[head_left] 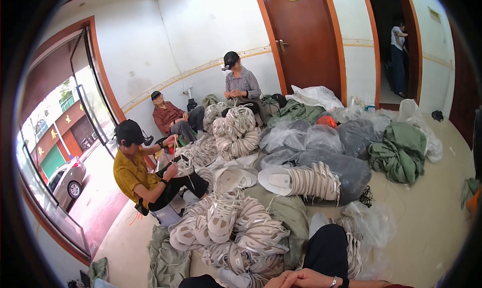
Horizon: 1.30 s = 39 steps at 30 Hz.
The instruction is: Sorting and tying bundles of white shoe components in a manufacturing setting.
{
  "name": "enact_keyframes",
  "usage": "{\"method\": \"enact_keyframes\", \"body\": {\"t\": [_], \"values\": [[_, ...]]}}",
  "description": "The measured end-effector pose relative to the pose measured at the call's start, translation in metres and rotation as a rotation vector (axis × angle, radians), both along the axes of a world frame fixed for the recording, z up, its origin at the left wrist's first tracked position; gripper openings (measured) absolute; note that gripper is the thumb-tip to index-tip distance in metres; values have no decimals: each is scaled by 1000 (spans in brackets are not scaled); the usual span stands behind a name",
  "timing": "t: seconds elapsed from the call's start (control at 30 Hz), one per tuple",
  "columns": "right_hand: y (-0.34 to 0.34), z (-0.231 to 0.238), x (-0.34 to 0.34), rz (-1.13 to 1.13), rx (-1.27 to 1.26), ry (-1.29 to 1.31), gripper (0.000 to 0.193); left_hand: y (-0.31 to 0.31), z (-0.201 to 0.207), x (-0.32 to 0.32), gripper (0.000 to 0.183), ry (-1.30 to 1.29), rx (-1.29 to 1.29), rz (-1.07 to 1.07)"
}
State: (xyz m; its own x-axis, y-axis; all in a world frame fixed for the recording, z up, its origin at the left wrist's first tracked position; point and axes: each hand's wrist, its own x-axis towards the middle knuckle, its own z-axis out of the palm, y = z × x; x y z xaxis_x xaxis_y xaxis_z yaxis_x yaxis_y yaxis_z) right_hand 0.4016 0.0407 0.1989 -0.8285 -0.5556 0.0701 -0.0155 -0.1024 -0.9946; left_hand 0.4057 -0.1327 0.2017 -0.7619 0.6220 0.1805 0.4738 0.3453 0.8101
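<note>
At the lower edge my left hand [279, 280] and my right hand [312, 277] rest together by my lap, the right one wearing a bracelet and a dark wrist band. Their fingers are folded against each other, and no object shows in them; the undersides are cut off by the frame. Just beyond lies a big heap of beige-and-white shoe uppers [221, 220], laced and nested in stacks. One long stack of uppers [314, 181] lies on its side atop a grey plastic bag [351, 173]. Beside my dark-trousered knee [327, 255] are more uppers [354, 250].
A person in a yellow shirt [131, 170] handles laces at the left. Two more people sit by the wall, one in a checked shirt [243, 82], one in dark red [168, 112]. Green cloth sacks [400, 152] and clear plastic [374, 227] lie around. Another person [398, 52] stands in a doorway.
</note>
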Motion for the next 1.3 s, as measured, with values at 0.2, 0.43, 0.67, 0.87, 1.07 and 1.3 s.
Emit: {"method": "enact_keyframes", "body": {"t": [0.2,0.43,0.67,0.87,1.07,1.3], "values": [[-5,15,15,14,4,-11,25,-4,-14,11,32,96,52,-3],[-3,-14,18,1,108,-45,25,2,5,20,36,-337,113,108],[0,-26,19,26,75,-165,25,7,1,19,37,-480,109,134],[3,-19,14,47,88,-130,25,7,0,16,36,-476,69,135],[1,-33,1,72,106,-69,24,8,8,7,37,-659,25,161],[-2,-31,-14,143,59,-343,26,2,-5,-13,37,-738,147,103]]}}
